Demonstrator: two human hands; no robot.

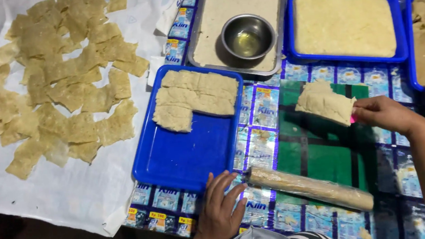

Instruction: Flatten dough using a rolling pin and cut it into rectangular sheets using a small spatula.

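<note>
Right hand (384,113): fingers pinched narrow on the near edge of a pale dough slab (324,102), a small pink object showing at the fingertips; the slab lies on the green mat (326,163), tilted, well right of centre. Left hand (221,209): fingers spread wide, flat on the patterned plastic sheet (258,110), tips touching the left end of the wrapped rolling pin (310,188), which lies slanted across the mat's near edge. Just beyond the left hand, a blue tray (184,153) with cut dough blocks (195,98) at its far end. Behind it a metal tray (207,63) of pale dough carrying a steel bowl (247,35) with a little oil. To the right, a second blue tray (348,59), full. Far left, thin dough squares (63,82) spread on white paper (49,203).
</note>
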